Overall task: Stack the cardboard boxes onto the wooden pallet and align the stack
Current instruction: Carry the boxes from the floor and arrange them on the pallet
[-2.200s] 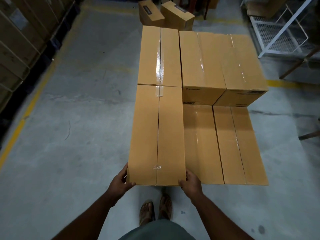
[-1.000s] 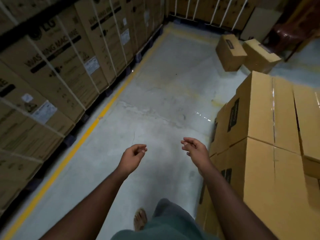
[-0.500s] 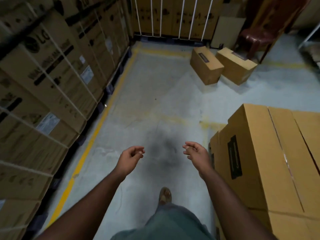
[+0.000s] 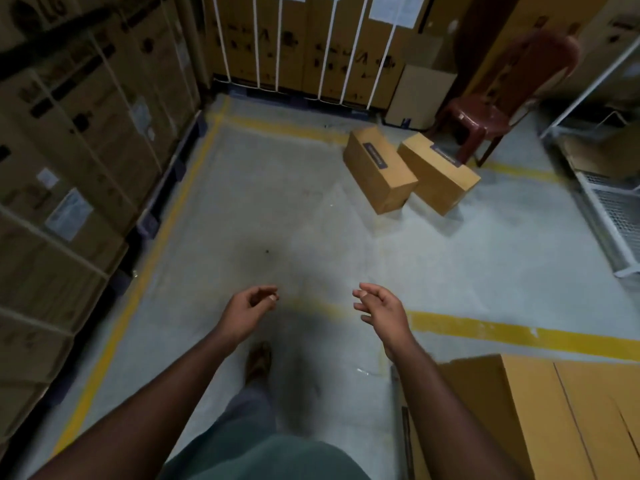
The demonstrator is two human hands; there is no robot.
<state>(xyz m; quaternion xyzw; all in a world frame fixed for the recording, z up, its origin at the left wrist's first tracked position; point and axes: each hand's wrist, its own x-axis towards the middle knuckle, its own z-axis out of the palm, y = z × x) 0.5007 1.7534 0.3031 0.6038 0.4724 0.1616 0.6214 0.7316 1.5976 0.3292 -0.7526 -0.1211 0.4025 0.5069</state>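
Cardboard, two small loose boxes on the concrete floor ahead: left box and right box, lying side by side and touching, each with a dark label strip on top, both angled, just in front of a red plastic chair. Both hands out in front, well short of those boxes and holding nothing. Left hand grip released, fingers loosely curled, fingertips near thumb. Right hand grip released too, fingers loosely spread and bent. Stacked boxes, top face taped, sit at the near side of the chair, far from it, just beside the right forearm; the pallet under them can't be made out. Yellow floor line runs between that stack and the two loose boxes. Tall strapped cartons line the wall far left of the chair, more strapped cartons along the back wall left of the chair. White wire rack right of the chair. One sandalled foot visible between the forearms.
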